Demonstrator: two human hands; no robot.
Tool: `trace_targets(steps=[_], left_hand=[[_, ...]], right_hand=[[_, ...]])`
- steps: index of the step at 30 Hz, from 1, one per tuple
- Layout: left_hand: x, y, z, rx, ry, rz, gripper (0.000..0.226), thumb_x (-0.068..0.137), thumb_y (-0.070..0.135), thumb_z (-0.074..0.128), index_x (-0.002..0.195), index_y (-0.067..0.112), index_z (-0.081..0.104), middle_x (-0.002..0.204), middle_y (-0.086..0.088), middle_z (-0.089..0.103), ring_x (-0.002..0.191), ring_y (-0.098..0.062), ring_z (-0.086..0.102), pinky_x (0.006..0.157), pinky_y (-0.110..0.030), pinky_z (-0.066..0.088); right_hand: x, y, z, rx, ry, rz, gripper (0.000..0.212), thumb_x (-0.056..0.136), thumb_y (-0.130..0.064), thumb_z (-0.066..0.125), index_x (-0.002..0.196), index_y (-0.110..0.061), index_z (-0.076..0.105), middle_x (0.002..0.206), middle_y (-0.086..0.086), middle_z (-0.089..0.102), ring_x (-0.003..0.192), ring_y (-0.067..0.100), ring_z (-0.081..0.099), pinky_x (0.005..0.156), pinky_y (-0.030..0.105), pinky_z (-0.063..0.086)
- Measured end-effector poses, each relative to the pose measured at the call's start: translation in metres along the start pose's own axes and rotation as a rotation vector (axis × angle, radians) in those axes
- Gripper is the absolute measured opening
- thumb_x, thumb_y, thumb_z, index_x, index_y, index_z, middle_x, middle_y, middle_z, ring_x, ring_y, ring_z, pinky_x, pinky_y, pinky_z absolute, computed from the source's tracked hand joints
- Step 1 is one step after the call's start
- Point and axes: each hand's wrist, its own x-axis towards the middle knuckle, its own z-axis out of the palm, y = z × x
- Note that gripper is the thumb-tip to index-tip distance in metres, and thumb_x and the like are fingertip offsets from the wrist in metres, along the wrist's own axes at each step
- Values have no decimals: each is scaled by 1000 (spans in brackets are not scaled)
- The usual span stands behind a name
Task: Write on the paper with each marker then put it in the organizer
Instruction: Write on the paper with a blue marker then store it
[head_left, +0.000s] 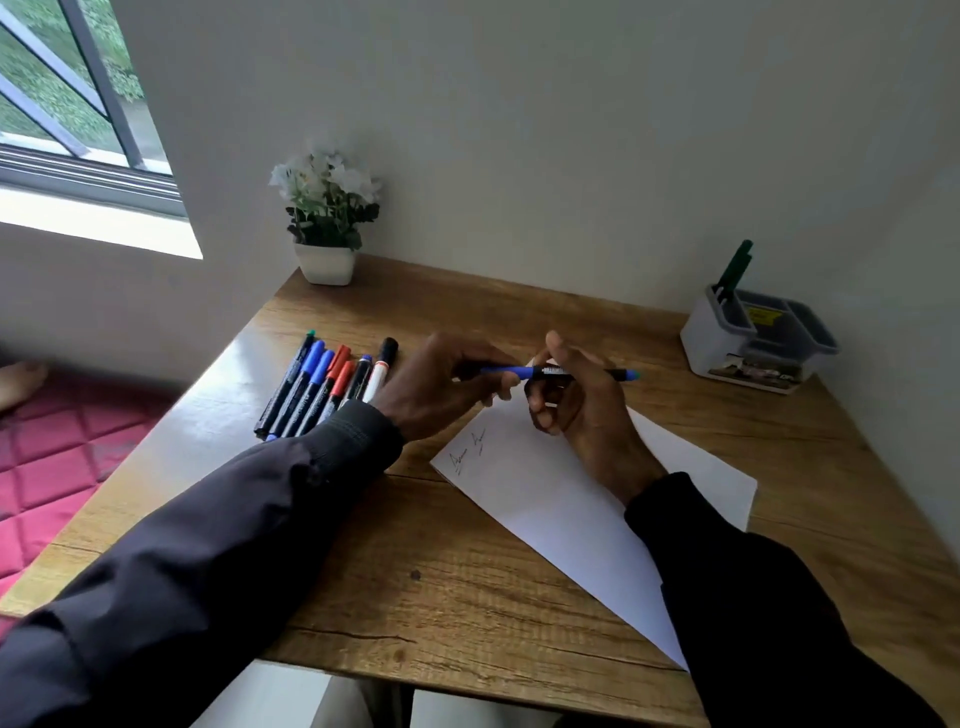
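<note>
Blue marker (519, 371) pinched by left grip (436, 389) and right grip (582, 405) above paper (545, 499); green marker (735, 270) in organizer (727, 348) already, marker row (322, 389) left of paper untouched.

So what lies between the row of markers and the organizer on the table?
In the head view: the left hand and right hand, both gripping a blue marker over the far corner of the paper, then bare table.
</note>
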Motion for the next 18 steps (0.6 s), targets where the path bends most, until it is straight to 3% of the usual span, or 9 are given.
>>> trace_targets(steps=[3,6,9,11,14,18], left_hand=[[-2,-3,-4,50,-31,-2,16,97,10,62,107,14,74,84,5,71,74,-12,67,67,-21,56],[-3,0,-8,43,-54,-21,25,98,12,59,92,33,69,74,9,66,67,-10,62,62,-21,50],[-3,0,-10,56,-102,-65,26,99,15,57,77,22,70,67,-1,64,63,-19,60,58,-33,48],[-4,-4,-20,82,-88,-128,25,100,16,57,79,25,69,69,2,63,65,-14,61,58,-28,48],[-6,-13,-34,-18,92,-228,19,100,13,56,91,20,71,75,0,66,70,-10,63,63,-24,52],[-1,-16,-26,16,41,-177,11,98,10,60,102,16,68,84,0,72,75,-11,71,64,-23,56]], right_hand=[[2,-2,-5,-29,-79,-11,32,106,-15,45,92,-3,71,63,14,62,51,19,53,45,23,39],[2,-9,-9,-100,-173,-1,35,107,-10,40,102,1,72,71,17,67,56,20,59,47,22,45],[3,-15,-13,-151,-278,30,37,108,-8,35,112,4,70,78,18,70,62,20,64,52,23,50],[4,-23,-25,-108,-307,32,39,105,-9,36,114,7,70,82,21,71,65,21,64,55,24,51],[5,-37,-51,12,-233,-19,38,103,-13,39,113,5,72,85,21,72,66,21,65,57,26,51],[3,-25,-41,-178,-350,-38,28,104,-11,52,122,5,67,109,27,72,88,31,71,70,31,59]])
